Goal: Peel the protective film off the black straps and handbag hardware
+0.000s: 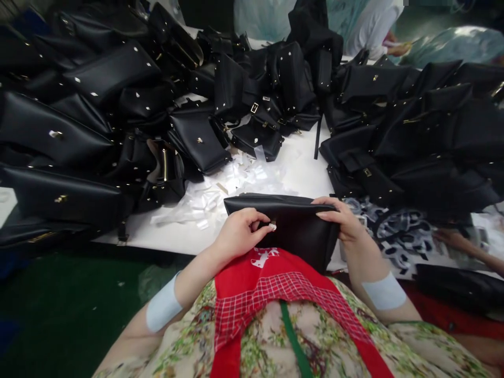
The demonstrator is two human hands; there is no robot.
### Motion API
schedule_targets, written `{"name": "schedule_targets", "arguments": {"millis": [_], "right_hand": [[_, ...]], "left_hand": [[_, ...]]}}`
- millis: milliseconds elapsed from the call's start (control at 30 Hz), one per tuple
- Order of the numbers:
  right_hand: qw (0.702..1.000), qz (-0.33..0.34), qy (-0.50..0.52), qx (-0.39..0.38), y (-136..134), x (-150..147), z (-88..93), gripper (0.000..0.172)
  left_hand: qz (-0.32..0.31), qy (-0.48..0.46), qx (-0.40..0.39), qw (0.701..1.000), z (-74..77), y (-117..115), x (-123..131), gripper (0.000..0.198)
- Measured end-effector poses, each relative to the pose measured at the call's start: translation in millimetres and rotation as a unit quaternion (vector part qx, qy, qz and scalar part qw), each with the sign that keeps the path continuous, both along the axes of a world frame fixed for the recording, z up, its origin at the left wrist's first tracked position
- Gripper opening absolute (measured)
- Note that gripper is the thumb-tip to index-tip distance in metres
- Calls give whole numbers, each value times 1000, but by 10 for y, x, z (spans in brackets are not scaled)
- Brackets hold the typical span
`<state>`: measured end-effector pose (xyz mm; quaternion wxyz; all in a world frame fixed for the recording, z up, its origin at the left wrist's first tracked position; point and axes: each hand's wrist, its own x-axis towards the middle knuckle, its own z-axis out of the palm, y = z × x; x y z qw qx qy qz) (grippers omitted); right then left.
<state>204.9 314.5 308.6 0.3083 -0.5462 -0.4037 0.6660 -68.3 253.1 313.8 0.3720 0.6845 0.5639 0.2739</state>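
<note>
A black leather handbag [299, 231] rests against my red apron at the near edge of the white table [303, 173]. My left hand [240, 233] is closed in a pinch at the bag's front, its fingertips on a small white bit by the metal clasp [272, 224]. My right hand [340, 218] grips the bag's upper right edge, fingers wrapped over the rim. Loose white paper scraps [220, 197] lie on the table just beyond the bag.
Heaps of black handbags [98, 105] cover the table's left, back [268, 94] and right [425, 126] sides. Another person's arm [468, 247] lies at the right beside patterned cloth. A person in white [374, 26] stands at the far side. Dark green floor is at the lower left.
</note>
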Motion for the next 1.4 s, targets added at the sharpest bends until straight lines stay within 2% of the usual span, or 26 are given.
{"name": "schedule_targets", "arguments": {"millis": [167, 267, 333, 400, 467, 533, 633, 733, 833, 900, 1000, 1067, 1133, 1233, 1400], "right_hand": [[999, 3, 44, -1, -23, -61, 9, 39], [997, -37, 72, -12, -55, -105, -59, 53], [994, -68, 79, -26, -101, -140, -116, 57], [993, -76, 84, -32, -169, -182, -164, 56], [993, -59, 98, -36, -247, -232, -196, 54], [992, -41, 113, -38, -317, -278, -213, 50], [993, -25, 112, -12, -377, -306, -202, 49], [994, 20, 58, 90, -388, -276, -128, 58], [972, 109, -20, 207, -410, -260, -4, 66], [951, 169, -52, 253, -445, -292, 73, 68], [931, 216, -82, 283, -507, -386, 142, 68], [927, 223, -97, 287, -540, -444, 160, 67], [925, 224, -108, 288, -561, -479, 166, 67], [921, 232, -119, 289, -573, -498, 164, 67], [913, 249, -130, 295, -575, -516, 159, 67]], "left_hand": [[16, 27, -20, 999, -33, -77, 52, 13], [45, -22, -71, 996, -52, -92, 41, 15], [36, -84, -120, 988, -41, -107, -29, 18], [1, -177, -188, 966, -10, -141, -149, 22], [-47, -276, -254, 926, 30, -187, -296, 26], [-61, -364, -269, 889, 61, -224, -438, 28], [19, -468, -214, 857, 82, -218, -576, 25], [62, -496, -192, 845, 101, -138, -593, 20], [59, -472, -186, 860, 170, -54, -507, 14], [57, -419, -163, 891, 255, -28, -423, 15], [2, -264, -76, 962, 414, -48, -303, 18], [-58, -152, -11, 987, 500, -90, -242, 15], [-103, -73, 31, 992, 545, -136, -203, 14], [-135, -25, 54, 989, 541, -181, -180, 15], [-159, -16, 12, 987, 516, -174, -210, 14]]}}
